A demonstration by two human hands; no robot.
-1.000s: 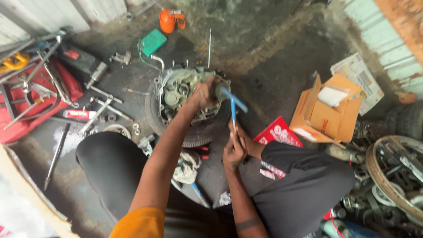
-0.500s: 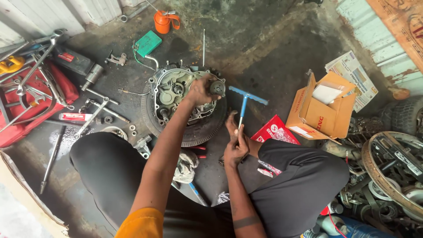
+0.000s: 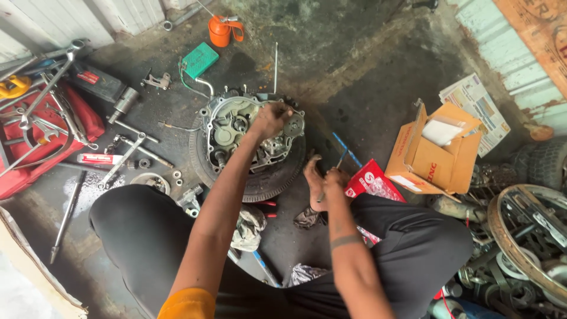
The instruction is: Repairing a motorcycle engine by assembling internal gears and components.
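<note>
The blue T-handle wrench [image 3: 341,155] has been pulled away from the engine case [image 3: 248,139] and lowered, gripped in the right hand [image 3: 332,180]. The left hand [image 3: 270,120] is clamped on a part at the case, sat on a tyre [image 3: 260,183] on the floor.

An open orange carton [image 3: 440,155] stands right, just beside a red packet [image 3: 371,177].

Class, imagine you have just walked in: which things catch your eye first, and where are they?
At centre, an opened engine case sits on a tyre, with the left hand on it. The right hand holds a blue T-handle wrench beside it. An orange oil can stands at top, an open cardboard box at right.
</note>
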